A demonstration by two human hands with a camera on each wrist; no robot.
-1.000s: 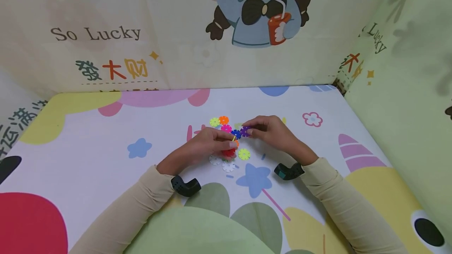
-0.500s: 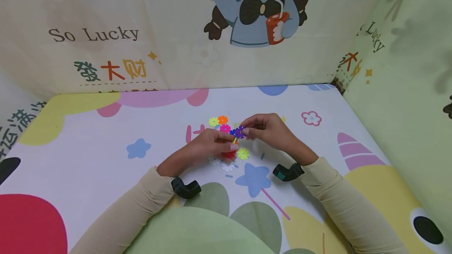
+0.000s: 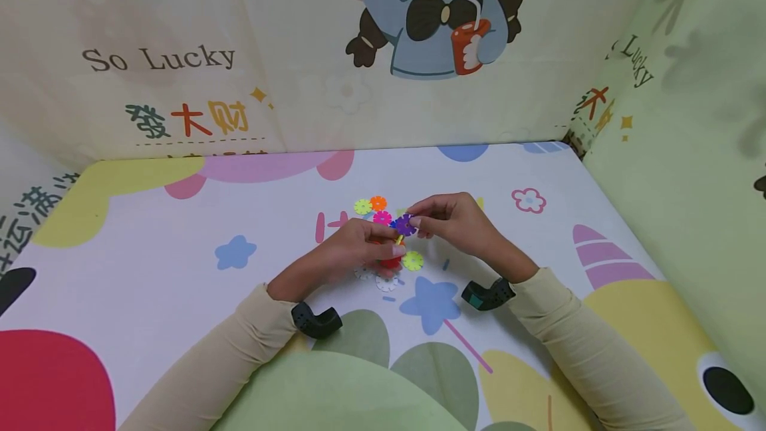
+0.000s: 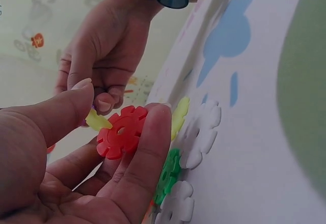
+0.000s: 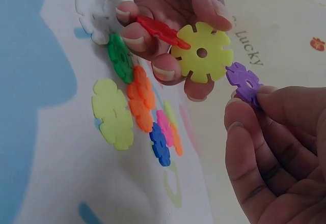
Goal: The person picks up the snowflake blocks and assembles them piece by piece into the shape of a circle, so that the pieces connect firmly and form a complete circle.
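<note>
My left hand [image 3: 353, 245] holds a yellow notched plastic disc [image 5: 216, 51] between thumb and fingers. A red notched disc [image 4: 128, 135] is slotted into that yellow disc and lies along the left fingers. With thumb and fingertips, my right hand [image 3: 457, 218] pinches a purple notched disc [image 5: 239, 76]. In the right wrist view, the purple disc's edge meets the yellow disc's rim; whether their slots interlock cannot be told. Both hands are just above the table, over loose discs partly hidden by the left hand.
Loose discs lie on the patterned table [image 3: 287, 205]: white [image 4: 201, 137], green [image 5: 120, 58], yellow-green [image 5: 112, 114], orange [image 5: 141, 99], blue [image 5: 160, 145] and pink [image 3: 382, 217]. A printed wall cloth [image 3: 299, 105] rises behind the table's far edge.
My right hand has moved slightly left, bringing the purple disc to the yellow disc in my left hand. The purple disc now covers more of the blue one. My left hand has barely moved.
</note>
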